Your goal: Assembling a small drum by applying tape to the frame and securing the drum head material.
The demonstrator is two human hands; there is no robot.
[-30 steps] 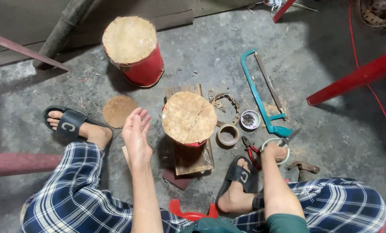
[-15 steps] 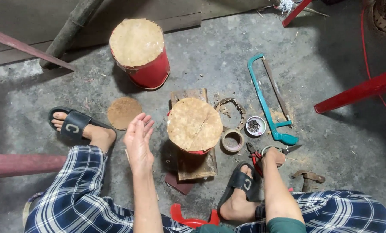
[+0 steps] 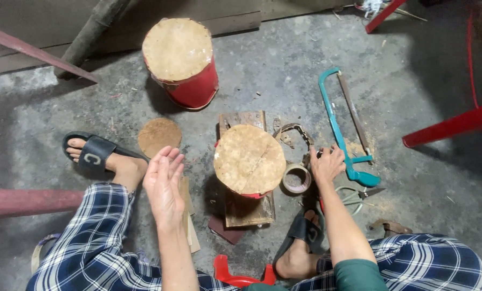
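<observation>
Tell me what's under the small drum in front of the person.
The small drum, skin up with a red body, stands on a worn wooden board that sticks out behind and in front of it. A dark reddish slab shows beside the board's near end. The board's middle is covered.

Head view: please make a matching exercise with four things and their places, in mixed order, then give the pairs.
1 teal-framed hacksaw
2 beige tape roll
3 flat round brown disc
4 large red drum with tan top

a next to the sandalled foot
b farthest from the person
c beside the right hand
d right of the right hand

Pairs: 1-d, 2-c, 3-a, 4-b
</observation>
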